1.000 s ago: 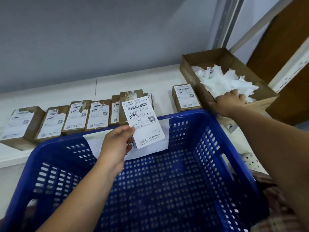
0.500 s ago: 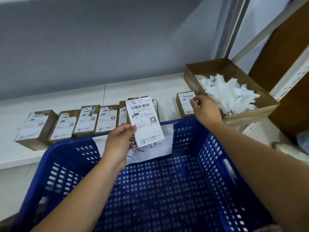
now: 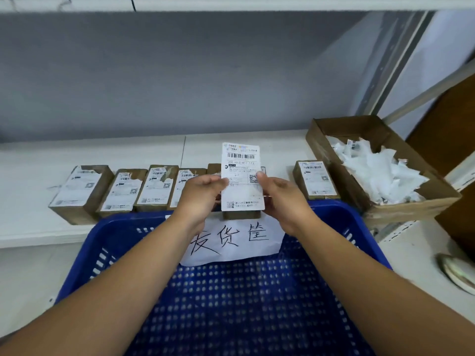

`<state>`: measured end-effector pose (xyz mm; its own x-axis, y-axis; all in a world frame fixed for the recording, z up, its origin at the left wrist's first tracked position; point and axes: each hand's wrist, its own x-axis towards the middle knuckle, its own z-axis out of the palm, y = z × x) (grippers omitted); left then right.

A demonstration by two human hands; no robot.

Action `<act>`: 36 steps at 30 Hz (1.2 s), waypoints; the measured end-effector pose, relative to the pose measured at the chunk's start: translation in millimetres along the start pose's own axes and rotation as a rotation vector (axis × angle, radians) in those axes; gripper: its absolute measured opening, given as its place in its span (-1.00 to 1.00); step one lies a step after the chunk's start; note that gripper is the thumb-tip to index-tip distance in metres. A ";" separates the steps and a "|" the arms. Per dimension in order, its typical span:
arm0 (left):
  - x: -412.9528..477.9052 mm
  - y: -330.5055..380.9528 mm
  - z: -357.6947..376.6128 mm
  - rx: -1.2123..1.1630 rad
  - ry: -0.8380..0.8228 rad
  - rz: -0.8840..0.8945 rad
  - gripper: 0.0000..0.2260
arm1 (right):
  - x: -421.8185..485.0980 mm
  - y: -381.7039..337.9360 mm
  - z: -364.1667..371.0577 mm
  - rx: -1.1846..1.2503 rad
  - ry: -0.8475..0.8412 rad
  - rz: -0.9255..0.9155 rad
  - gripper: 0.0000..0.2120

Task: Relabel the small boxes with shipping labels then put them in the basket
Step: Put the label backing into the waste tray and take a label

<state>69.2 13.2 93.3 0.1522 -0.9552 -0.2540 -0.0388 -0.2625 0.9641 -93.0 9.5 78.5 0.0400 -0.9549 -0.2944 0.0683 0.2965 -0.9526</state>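
A white shipping label (image 3: 242, 176) stands upright over the far rim of the blue basket (image 3: 108, 235). My left hand (image 3: 203, 196) pinches its left edge and my right hand (image 3: 280, 199) pinches its right edge. Several small brown boxes with torn labels (image 3: 123, 190) lie in a row on the white shelf (image 3: 231, 142) behind the basket. One box (image 3: 241, 214) sits right behind the label, mostly hidden. Another box (image 3: 314, 179) lies apart to the right.
An open cardboard tray (image 3: 411, 209) full of crumpled white backing paper (image 3: 377, 173) sits at the right of the shelf. A handwritten paper sign (image 3: 231, 242) hangs on the basket's far wall. A shiny round object (image 3: 457, 273) lies at the far right.
My right hand left the cardboard tray and came to the label's right edge. The label was raised and now both hands hold it. The camera view tilted down towards the basket.
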 end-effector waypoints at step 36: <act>-52.9 5.0 -27.6 -0.209 -0.221 -0.180 -0.47 | -76.7 -36.6 -7.8 0.399 0.005 0.164 -0.81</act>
<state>88.2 66.2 113.7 -0.0803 -0.9086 -0.4099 0.1752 -0.4177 0.8915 -106.4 71.8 135.3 0.0781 -0.8941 -0.4409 0.4418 0.4275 -0.7887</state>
